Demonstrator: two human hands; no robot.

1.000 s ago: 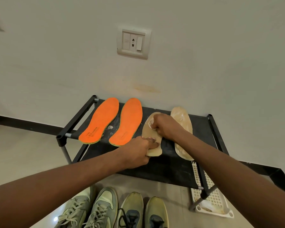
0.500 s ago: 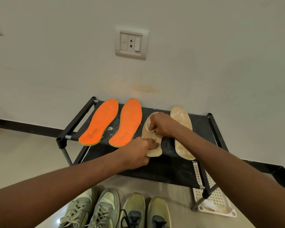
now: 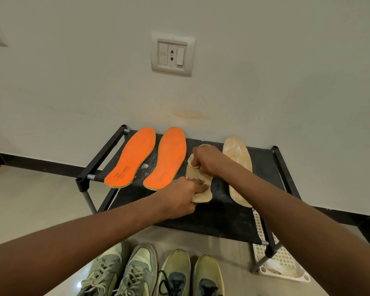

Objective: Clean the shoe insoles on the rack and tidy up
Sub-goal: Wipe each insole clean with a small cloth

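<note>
A low black shoe rack (image 3: 222, 218) stands against the wall. On it lie two orange insoles (image 3: 135, 157) (image 3: 169, 157) and two beige ones. My left hand (image 3: 179, 197) pinches the near end of the left beige insole (image 3: 201, 178) and holds it down. My right hand (image 3: 205, 159) is curled round a small white wipe (image 3: 192, 162) pressed on that insole's far part. The second beige insole (image 3: 238, 167) lies free to the right.
Pale crumbs lie on the rack between the orange insoles. Two pairs of greenish sneakers (image 3: 150, 274) stand on the floor in front. A white slotted basket (image 3: 282, 263) sits under the rack's right end. A wall socket (image 3: 172, 54) is above.
My right hand with the wipe has slid a little toward the far end of the beige insole. My left hand has stayed in place.
</note>
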